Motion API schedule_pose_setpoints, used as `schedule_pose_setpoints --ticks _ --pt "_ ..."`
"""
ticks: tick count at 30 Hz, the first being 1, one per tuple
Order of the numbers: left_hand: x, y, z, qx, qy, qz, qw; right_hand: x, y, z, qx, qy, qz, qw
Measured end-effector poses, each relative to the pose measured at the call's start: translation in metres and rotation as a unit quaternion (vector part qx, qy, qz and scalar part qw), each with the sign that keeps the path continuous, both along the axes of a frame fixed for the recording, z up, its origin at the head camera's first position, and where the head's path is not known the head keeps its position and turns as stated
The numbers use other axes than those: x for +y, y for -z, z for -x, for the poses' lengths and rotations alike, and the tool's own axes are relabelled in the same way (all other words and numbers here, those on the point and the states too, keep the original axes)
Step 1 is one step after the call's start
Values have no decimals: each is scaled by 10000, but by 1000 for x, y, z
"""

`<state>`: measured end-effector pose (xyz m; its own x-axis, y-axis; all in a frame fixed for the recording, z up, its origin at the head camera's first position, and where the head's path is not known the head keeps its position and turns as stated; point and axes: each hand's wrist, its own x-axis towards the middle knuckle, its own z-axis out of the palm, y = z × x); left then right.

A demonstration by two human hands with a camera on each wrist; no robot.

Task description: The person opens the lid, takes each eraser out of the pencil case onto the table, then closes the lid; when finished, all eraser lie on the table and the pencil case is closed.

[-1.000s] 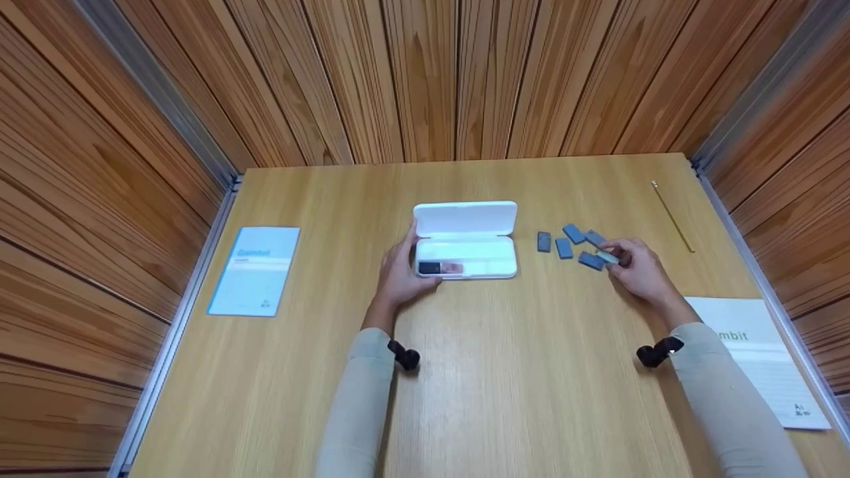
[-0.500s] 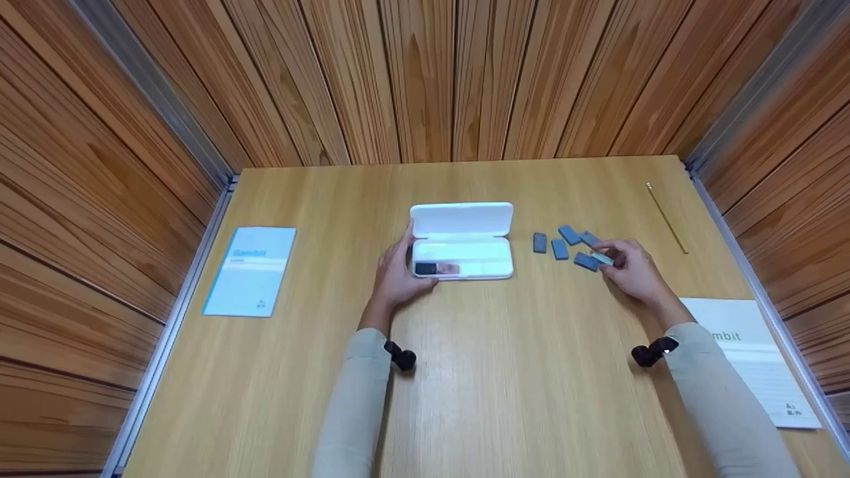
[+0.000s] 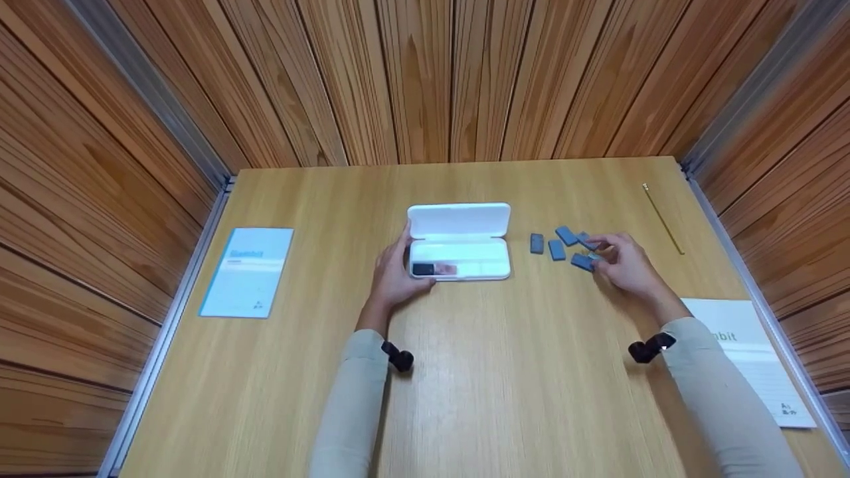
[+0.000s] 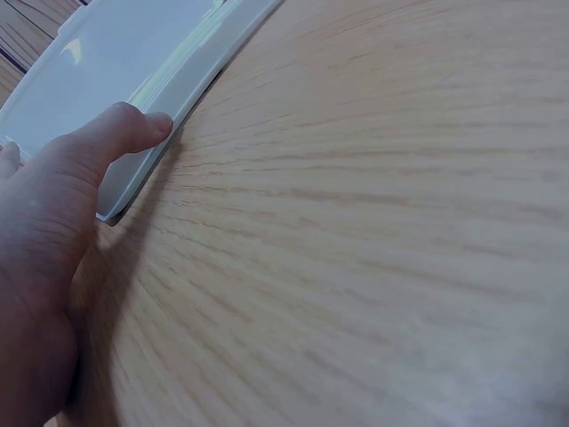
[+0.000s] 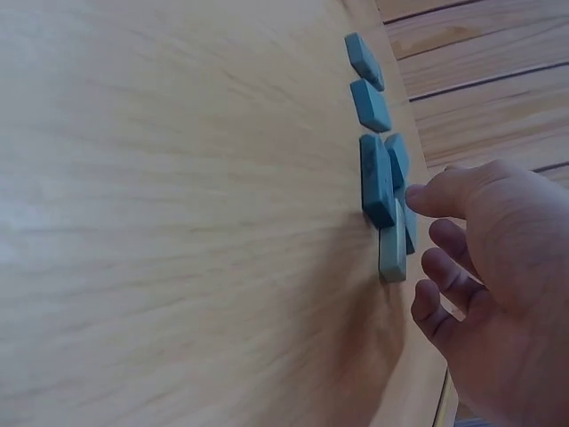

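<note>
While the left hand [image 3: 397, 273] grips the white case [image 3: 459, 221], the right hand [image 3: 628, 267] is relaxed. Its brushing could scatter the blue blocks [image 3: 556, 250].

Lt-blue nbk [image 3: 247, 272] on L, pencil [image 3: 663, 219] back R, wht nbk [image 3: 765, 365] front R

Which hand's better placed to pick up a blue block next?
Right, I'd say. The right hand is already at the blue blocks, with none visibly gripped. The left hand grips the left end of the open white case, farther from them.
</note>
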<state>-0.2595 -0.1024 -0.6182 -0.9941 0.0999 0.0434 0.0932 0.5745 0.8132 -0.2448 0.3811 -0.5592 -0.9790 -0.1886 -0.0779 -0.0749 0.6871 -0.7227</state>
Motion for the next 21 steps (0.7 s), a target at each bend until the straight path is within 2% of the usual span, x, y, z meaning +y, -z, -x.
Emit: schedule_pose_setpoints --ticks 4,10,21 --pt "1 0 -1 77 -25 -12 10000 -10 -1 2 55 -141 -81 9999" --pt "-3 4 0 246 134 -32 9996 -28 -3 5 95 -352 -234 9991" --pt "-3 3 1 247 183 -93 9995 -75 -6 15 206 -694 -227 9971"
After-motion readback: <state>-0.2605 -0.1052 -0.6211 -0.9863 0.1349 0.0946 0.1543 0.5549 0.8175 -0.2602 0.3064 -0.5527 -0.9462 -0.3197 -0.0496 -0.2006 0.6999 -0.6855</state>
